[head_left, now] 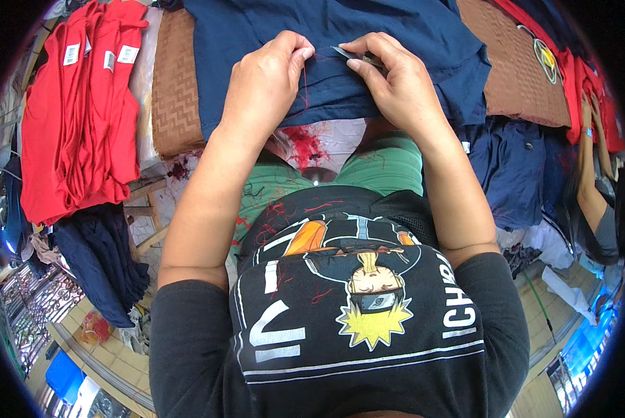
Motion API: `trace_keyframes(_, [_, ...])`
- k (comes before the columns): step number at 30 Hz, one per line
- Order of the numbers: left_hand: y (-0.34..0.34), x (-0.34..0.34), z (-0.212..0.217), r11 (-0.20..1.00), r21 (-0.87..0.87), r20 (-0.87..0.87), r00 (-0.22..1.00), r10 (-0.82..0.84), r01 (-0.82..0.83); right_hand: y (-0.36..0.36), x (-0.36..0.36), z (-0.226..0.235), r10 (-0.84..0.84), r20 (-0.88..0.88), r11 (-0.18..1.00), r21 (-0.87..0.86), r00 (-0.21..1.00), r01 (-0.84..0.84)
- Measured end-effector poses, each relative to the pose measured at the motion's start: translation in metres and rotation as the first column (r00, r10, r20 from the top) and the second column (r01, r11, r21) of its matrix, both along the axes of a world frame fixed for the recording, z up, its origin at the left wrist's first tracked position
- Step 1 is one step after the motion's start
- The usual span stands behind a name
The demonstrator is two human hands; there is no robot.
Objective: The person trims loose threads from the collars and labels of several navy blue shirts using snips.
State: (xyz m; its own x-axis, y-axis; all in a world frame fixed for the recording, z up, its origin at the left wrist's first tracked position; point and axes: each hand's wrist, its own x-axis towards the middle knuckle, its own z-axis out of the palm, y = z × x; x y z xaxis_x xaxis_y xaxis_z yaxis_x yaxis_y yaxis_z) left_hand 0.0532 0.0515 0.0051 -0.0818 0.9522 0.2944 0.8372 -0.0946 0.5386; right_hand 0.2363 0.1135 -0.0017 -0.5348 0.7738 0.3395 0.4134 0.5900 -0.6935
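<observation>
A navy blue garment (368, 35) lies spread on the table in front of me. My left hand (267, 80) pinches its fabric edge, with a loose red thread (305, 87) trailing down from the fingers. My right hand (392, 76) holds a small metal thread snip (351, 54) against the same edge, close to the left fingertips. Both hands meet near the top middle of the view. Bits of red thread lie on my black printed shirt (354, 306) and green trousers (389, 167).
A stack of red garments (82, 104) with tags hangs at the left above a pile of navy ones (103, 265). Brown patterned cloth (176, 83) covers the table. Another person's arm (591, 181) is at the right, beside more red and navy garments.
</observation>
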Motion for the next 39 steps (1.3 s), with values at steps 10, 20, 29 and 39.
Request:
trace_keyframes(10, [0.006, -0.001, 0.0, 0.999, -0.051, 0.112, 0.994, 0.001, 0.005, -0.008, -0.004, 0.001, -0.013, 0.115, 0.997, 0.074, 0.993, 0.005])
trace_keyframes(20, [0.007, -0.004, 0.001, 0.998, -0.068, 0.188, 0.982, -0.005, 0.018, -0.007, -0.013, 0.002, 0.001, 0.135, 0.988, 0.153, 0.991, -0.021])
trace_keyframes(29, [0.017, -0.028, -0.016, 0.992, 0.112, -0.037, 0.998, -0.054, 0.057, 0.007, -0.016, 0.003, 0.001, 0.083, 0.995, 0.101, 0.997, -0.01])
trace_keyframes(39, [0.02, -0.025, -0.022, 0.983, 0.181, -0.082, 0.997, 0.004, 0.011, 0.011, -0.018, -0.002, 0.022, -0.026, 1.0, 0.0, 0.999, -0.022])
